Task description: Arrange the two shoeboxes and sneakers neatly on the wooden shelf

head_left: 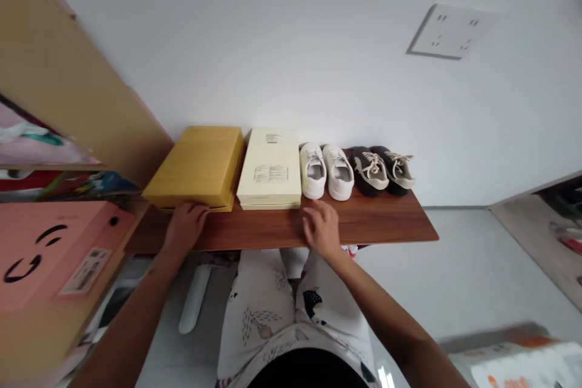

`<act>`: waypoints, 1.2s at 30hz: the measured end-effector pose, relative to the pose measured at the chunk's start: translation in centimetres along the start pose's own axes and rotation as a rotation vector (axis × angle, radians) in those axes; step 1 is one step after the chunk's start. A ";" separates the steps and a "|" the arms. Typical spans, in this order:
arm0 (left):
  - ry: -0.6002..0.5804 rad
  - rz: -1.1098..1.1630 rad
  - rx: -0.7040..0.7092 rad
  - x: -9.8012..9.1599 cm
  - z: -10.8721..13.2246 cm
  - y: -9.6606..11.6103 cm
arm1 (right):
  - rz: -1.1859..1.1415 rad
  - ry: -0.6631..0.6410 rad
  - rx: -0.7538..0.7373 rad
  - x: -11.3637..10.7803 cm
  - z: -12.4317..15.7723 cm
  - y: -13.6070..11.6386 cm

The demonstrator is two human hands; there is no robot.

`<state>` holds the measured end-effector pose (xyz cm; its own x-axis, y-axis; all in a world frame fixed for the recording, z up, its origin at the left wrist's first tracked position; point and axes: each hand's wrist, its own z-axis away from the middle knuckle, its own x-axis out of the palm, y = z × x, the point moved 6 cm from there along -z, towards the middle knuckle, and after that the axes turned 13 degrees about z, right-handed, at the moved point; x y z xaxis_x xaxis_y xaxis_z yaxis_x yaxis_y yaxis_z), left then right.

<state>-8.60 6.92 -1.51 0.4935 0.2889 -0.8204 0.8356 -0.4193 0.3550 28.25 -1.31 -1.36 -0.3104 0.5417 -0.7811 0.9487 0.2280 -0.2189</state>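
Observation:
A yellow shoebox (pixel 197 160) lies at the left of a brown wooden shelf board (pixel 268 227). My left hand (pixel 185 227) touches the box's front edge, its fingers stretched along it rather than wrapped round it. Beside that box is a cream shoebox (pixel 268 163) with printed labels. To its right stand a pair of white sneakers (pixel 339 173), toes toward the wall, then a pair of black and beige sneakers (pixel 370 170) with beige laces. Just in front of the white heels, my right hand (pixel 322 224) rests at the board with fingers apart, holding nothing.
A pale wall (pixel 291 60) with a socket plate (pixel 454 30) rises behind the board. At left, a wooden shelving unit (pixel 104 73) holds a pink box (pixel 50 242). White packaging with orange print (pixel 527 367) sits at lower right on the grey floor (pixel 459 279).

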 end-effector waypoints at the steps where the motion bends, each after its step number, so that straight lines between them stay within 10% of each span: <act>1: 0.007 0.001 -0.019 -0.2 0.1 -0.3 | 0.016 0.012 0.080 -1.0 0.3 2.5; 5: 0.003 -0.005 -0.120 -1.3 -0.3 0.1 | 0.083 0.017 0.311 -3.5 0.4 10.5; 9: 0.214 0.037 -0.229 -1.8 -1.8 7.6 | 0.034 -0.020 0.383 -3.1 -1.5 13.2; 14: -0.046 0.527 0.027 8.3 -7.2 25.9 | -0.163 -0.089 0.543 0.1 -5.3 13.0; 16: -0.068 0.516 0.015 12.4 -9.8 30.1 | -0.238 -0.076 0.696 0.8 -5.7 13.5; 22: 0.014 0.435 -0.292 17.3 -13.8 29.1 | -0.792 0.189 1.136 0.5 -1.7 15.9; 29: 0.293 0.912 -0.582 18.7 -13.7 25.1 | -1.167 0.218 1.204 2.2 -0.2 14.0; 36: 0.372 0.850 -0.702 21.0 -12.6 23.9 | -1.165 0.153 1.297 3.5 -0.2 13.9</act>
<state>24.76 13.78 -4.58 0.9022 0.4274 -0.0576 0.0940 -0.0645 0.9935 40.32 3.94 -6.99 -0.7340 0.6623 0.1505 -0.3482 -0.1767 -0.9206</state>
